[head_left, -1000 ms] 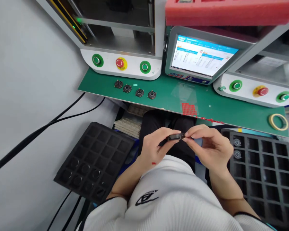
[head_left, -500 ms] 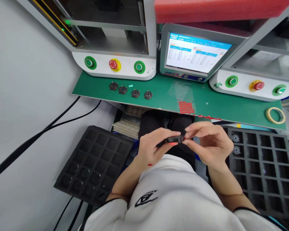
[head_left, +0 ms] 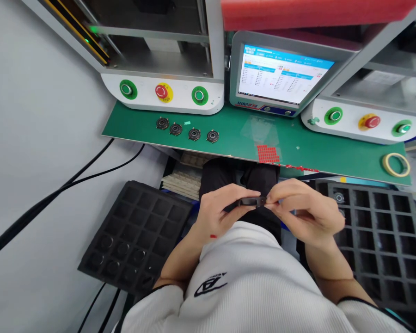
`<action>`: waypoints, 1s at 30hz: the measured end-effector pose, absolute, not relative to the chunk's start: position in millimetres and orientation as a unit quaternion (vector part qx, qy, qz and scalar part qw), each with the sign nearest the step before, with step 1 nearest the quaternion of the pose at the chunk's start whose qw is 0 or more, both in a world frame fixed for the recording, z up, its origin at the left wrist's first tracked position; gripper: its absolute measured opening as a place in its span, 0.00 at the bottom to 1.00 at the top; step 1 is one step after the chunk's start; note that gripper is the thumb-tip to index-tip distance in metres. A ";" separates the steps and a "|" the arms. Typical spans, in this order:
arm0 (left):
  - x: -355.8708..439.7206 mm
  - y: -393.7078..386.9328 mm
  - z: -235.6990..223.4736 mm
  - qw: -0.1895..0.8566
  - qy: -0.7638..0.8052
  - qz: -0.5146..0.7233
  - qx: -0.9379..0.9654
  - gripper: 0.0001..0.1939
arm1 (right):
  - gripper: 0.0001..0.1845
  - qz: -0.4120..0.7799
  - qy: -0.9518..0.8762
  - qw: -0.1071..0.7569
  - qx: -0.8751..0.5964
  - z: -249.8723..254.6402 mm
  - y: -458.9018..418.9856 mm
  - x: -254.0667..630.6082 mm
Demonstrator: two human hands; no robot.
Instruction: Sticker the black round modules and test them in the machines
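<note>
My left hand [head_left: 219, 209] grips a dark watch case [head_left: 250, 201] edge-on between thumb and fingers, low in front of my body. At the right end of the case, my right hand [head_left: 303, 209] has thumb and fingertips pinched together, close against its edge. Whatever lies between those fingertips is too small to make out. A small red sticker [head_left: 213, 236] clings near my left wrist. Ahead on the green bench [head_left: 138, 121] several round watch cases [head_left: 194, 134] lie in a row, backs up. To their right is a sheet of small red stickers [head_left: 268, 154].
A black compartment tray [head_left: 135, 231] with several round pieces stands at left, another black tray [head_left: 381, 231] at right. A tape roll [head_left: 395, 164] lies at the bench's right end. Behind are a lit monitor [head_left: 280, 76] and machine panels with buttons [head_left: 162, 92]. Cables [head_left: 62, 189] cross the left side.
My right fingers have closed tighter at the case's end, and that hand has shifted slightly right. The red glow under the case is gone. My left hand keeps its grip.
</note>
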State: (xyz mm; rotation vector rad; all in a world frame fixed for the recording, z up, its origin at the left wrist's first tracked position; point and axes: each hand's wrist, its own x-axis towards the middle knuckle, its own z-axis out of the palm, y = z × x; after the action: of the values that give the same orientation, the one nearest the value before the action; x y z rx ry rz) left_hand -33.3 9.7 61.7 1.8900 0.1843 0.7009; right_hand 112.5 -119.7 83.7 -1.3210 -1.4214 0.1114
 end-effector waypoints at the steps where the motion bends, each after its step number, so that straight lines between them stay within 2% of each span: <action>1: -33.0 8.3 61.5 0.531 0.083 0.296 0.790 0.08 | 0.13 0.033 -0.612 0.553 -0.565 84.0 -119.4 112.2; 9: -26.7 -11.7 61.0 0.484 0.188 0.347 0.781 0.07 | 0.15 -0.089 -0.598 0.484 -0.633 74.4 -113.0 104.6; 13: -23.6 -11.6 54.1 0.428 0.240 0.361 0.793 0.07 | 0.16 -0.098 -0.587 0.492 -0.635 70.3 -116.2 100.3; 16: -18.7 0.8 44.2 0.380 0.335 0.420 0.753 0.08 | 0.17 0.004 -0.561 0.556 -0.613 70.4 -121.5 89.4; 18: -14.1 10.0 38.8 0.393 0.373 0.444 0.713 0.10 | 0.15 0.127 -0.531 0.606 -0.579 69.2 -122.4 79.0; 21: -6.7 17.3 36.2 0.425 0.353 0.444 0.705 0.11 | 0.15 0.278 -0.477 0.623 -0.555 63.0 -115.5 63.9; 27: 1.0 15.1 47.8 0.357 0.319 0.459 0.749 0.09 | 0.17 0.358 -0.368 0.674 -0.531 52.4 -95.2 51.2; 30: -5.3 17.7 48.7 0.298 0.303 0.475 0.771 0.08 | 0.25 0.394 -0.300 0.678 -0.543 47.1 -89.0 46.8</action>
State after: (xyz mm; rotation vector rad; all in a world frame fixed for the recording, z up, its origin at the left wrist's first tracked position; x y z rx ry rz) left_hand -5.3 17.7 48.7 2.0484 0.8059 1.2618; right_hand 46.8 -89.0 47.1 -1.2203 -0.6738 0.8858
